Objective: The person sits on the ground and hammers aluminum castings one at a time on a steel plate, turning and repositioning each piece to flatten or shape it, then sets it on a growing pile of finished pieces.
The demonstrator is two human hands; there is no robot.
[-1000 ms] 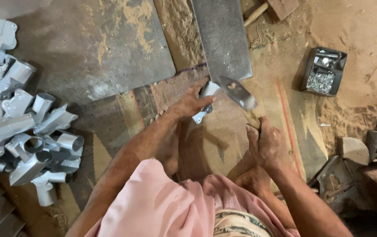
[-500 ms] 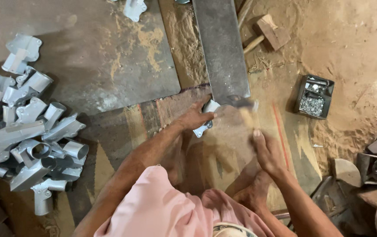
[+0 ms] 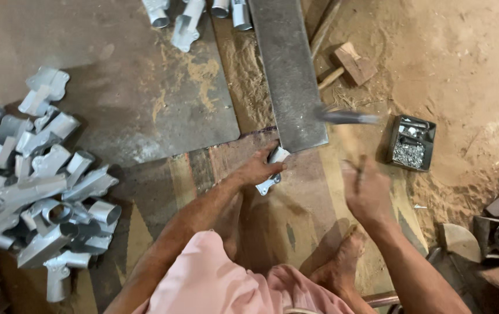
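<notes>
A small metal bracket is pinned by the closed left hand against the steel bar, serving as anvil, while a blurred hammer is gripped in the fisted right hand

Between my left hand and my right hand the patterned brown floor mat lies open. Ahead, the long flat grey steel bar blocks the mat's far edge. Left of the mat's near corner, the heap of silver sheet-metal pipe brackets closes that side (packed tight). Right, the small black tray of rivets sits just off the mat's edge, near the wooden mallet.
</notes>
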